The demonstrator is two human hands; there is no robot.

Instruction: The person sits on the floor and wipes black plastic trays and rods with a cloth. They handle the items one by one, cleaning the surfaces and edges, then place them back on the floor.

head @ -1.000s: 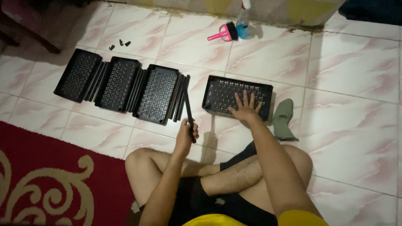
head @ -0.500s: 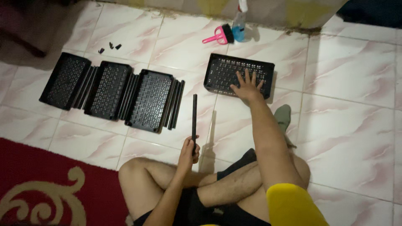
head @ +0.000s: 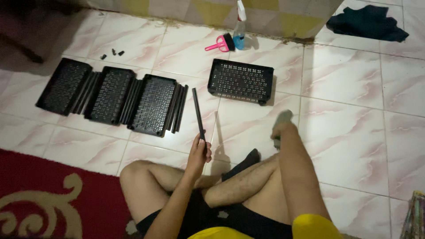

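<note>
Seated figure, crossed legs at the bottom edge; a red patterned rug (head: 53,194) borders the left knee. The left hand (head: 199,152) is closed around the lower end of a slim black rod (head: 198,114), which rises tilted slightly leftward above the tiled floor (head: 354,115), its top near the right edge of the closest tray. The right hand (head: 282,131) is lowered onto a grey-green cloth (head: 283,118) on the tiles; whether its fingers clasp the cloth cannot be told. Beyond the rod, three black perforated trays (head: 110,95) lie side by side, edges touching, with further rods (head: 177,108) lined against the nearest tray's right rim. A fourth perforated tray (head: 241,81) sits apart to the right, bare tile on all sides. Farther off, by the wall: small black pieces (head: 111,53), a pink brush (head: 219,44), a spray bottle (head: 239,30) and a dark cloth (head: 365,22). Wide bare tile lies to the right.
</note>
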